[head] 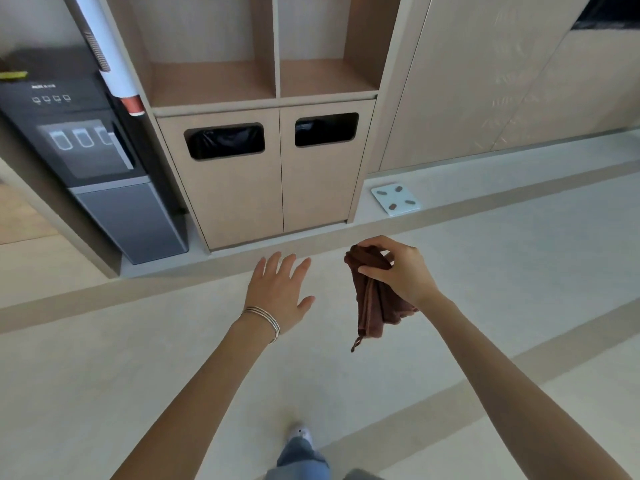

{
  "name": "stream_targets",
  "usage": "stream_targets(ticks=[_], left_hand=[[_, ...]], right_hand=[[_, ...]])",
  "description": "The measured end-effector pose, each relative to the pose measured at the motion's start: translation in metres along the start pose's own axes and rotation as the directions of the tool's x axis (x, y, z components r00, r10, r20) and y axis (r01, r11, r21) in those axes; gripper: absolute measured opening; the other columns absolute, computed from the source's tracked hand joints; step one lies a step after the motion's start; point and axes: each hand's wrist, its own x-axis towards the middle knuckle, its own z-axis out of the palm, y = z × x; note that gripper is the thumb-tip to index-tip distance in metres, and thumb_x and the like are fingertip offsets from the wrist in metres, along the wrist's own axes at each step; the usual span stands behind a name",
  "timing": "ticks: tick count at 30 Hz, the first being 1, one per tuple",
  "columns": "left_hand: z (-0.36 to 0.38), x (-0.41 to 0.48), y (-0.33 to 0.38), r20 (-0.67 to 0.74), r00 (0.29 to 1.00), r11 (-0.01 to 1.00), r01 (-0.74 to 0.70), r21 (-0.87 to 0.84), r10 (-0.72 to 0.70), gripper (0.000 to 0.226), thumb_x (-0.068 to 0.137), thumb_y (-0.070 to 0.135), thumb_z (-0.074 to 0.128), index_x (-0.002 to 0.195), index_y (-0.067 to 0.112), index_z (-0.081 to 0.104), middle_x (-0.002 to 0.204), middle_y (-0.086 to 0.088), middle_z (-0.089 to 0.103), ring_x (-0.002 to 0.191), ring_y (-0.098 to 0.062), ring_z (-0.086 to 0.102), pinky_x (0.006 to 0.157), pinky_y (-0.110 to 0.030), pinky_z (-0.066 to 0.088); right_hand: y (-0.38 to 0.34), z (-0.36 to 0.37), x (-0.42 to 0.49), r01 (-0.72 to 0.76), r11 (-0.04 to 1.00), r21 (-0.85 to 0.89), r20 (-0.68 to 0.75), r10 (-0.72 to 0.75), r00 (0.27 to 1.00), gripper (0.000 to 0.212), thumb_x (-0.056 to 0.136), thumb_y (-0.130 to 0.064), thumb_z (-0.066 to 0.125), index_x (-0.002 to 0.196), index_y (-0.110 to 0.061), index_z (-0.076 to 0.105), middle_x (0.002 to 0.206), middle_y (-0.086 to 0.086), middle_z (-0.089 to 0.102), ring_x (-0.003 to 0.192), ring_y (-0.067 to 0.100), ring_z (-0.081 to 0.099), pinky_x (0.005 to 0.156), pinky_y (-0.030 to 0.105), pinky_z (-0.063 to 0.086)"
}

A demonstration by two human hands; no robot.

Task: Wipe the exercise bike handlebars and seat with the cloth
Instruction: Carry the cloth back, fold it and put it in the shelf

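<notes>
A brown cloth hangs bunched from my right hand, whose fingers and thumb pinch its upper part at centre right. A small loop dangles from the cloth's lower corner. My left hand is stretched forward to the left of the cloth, fingers spread and straight, holding nothing, with thin bangles on the wrist. No exercise bike, handlebars or seat show in this view.
A wooden cabinet with two bin openings lined in black bags stands ahead. A dark water dispenser is at the left. A white bathroom scale lies on the floor by the wall at the right. My foot shows below.
</notes>
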Motion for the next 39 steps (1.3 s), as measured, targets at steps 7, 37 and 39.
stream_targets(ticks=[7, 37, 39], left_hand=[[0.003, 0.074, -0.037, 0.059, 0.998, 0.999, 0.030, 0.011, -0.031, 0.068, 0.092, 0.055, 0.031, 0.148, 0.025, 0.007, 0.156, -0.005, 0.016, 0.144, -0.029, 0.010, 0.118, -0.044, 0.009], [-0.017, 0.534, -0.086, 0.033, 0.988, 0.989, 0.148, 0.026, -0.149, 0.068, 0.092, 0.052, 0.034, 0.148, 0.026, 0.007, 0.155, -0.003, 0.017, 0.144, -0.028, 0.009, 0.117, -0.043, 0.009], [-0.019, 0.567, -0.100, 0.016, 0.988, 0.988, 0.153, 0.019, -0.153, 0.068, 0.091, 0.053, 0.035, 0.148, 0.026, 0.008, 0.155, -0.002, 0.017, 0.144, -0.027, 0.009, 0.117, -0.043, 0.009]], right_hand=[[0.021, 0.008, 0.090, -0.003, 1.000, -0.005, 0.039, 0.003, 0.999, 0.036, 0.076, -0.022, 0.076, 0.108, -0.034, 0.062, 0.108, -0.012, 0.069, 0.091, 0.015, 0.065, 0.082, 0.039, 0.054], [0.169, -0.056, 0.564, -0.002, 0.997, 0.074, 0.131, -0.008, 0.991, 0.035, 0.078, -0.022, 0.075, 0.108, -0.031, 0.061, 0.109, -0.003, 0.068, 0.096, 0.018, 0.064, 0.087, 0.043, 0.053], [0.171, -0.055, 0.599, 0.003, 0.998, 0.063, 0.133, -0.011, 0.991, 0.035, 0.077, -0.021, 0.075, 0.109, -0.030, 0.062, 0.108, -0.003, 0.068, 0.091, 0.019, 0.064, 0.085, 0.040, 0.053]])
